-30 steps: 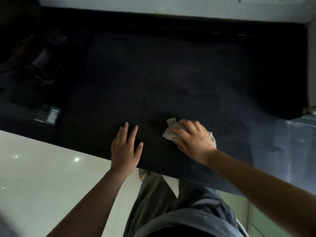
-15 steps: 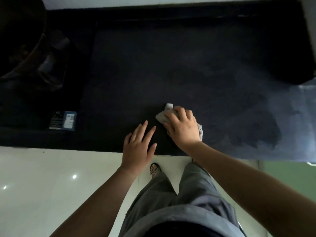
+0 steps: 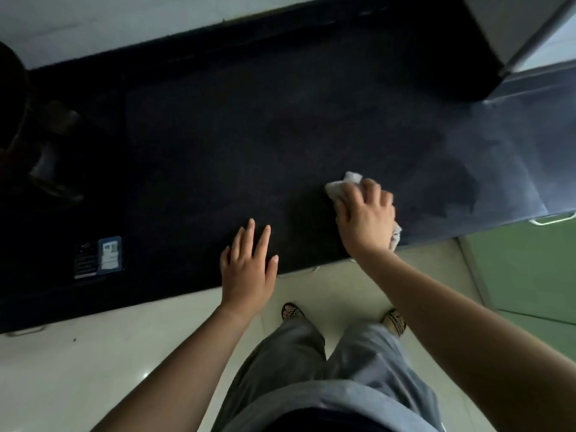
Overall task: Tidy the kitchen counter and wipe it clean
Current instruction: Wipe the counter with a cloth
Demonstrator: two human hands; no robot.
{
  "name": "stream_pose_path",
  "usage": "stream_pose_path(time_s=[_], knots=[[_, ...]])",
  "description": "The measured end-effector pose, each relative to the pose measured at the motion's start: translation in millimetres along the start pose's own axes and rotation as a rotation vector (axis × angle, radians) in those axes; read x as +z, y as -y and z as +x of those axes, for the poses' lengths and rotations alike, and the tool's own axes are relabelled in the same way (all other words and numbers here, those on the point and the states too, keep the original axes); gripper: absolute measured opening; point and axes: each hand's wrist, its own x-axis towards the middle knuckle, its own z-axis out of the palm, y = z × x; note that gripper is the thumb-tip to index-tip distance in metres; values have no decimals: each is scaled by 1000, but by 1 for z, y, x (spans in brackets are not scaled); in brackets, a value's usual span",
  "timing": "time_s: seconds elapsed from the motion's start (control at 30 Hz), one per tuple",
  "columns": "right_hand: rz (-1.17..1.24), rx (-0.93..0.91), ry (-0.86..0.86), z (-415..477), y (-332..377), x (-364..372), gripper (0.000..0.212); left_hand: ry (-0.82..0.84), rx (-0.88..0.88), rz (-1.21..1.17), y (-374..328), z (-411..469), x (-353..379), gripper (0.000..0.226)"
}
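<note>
Black worktop [image 3: 249, 135], dim light. Head view: right hand [image 3: 364, 218] pressed down on a whitish cloth [image 3: 343, 183] near the front edge, fingers curled over it, grip clamped on the cloth; cloth sticks out past fingertips and by the wrist. Left hand [image 3: 247, 269] flat on worktop, fingers spread, holding nothing. Small blue-labelled packet [image 3: 99, 257] lies well left.

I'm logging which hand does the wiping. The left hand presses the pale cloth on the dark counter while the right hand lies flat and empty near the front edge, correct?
The hands are swapped. In the head view the right hand presses the pale cloth on the dark counter, while the left hand lies flat and empty near the front edge.
</note>
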Motion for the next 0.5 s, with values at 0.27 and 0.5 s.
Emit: stream_pose_path(time_s=[0.27, 0.5], knots=[[66, 16, 140, -16, -38, -27, 33, 95, -91, 45, -21, 2, -12, 62], [350, 147, 60, -46, -119, -95, 30, 45, -91, -39, -108, -6, -27, 60]])
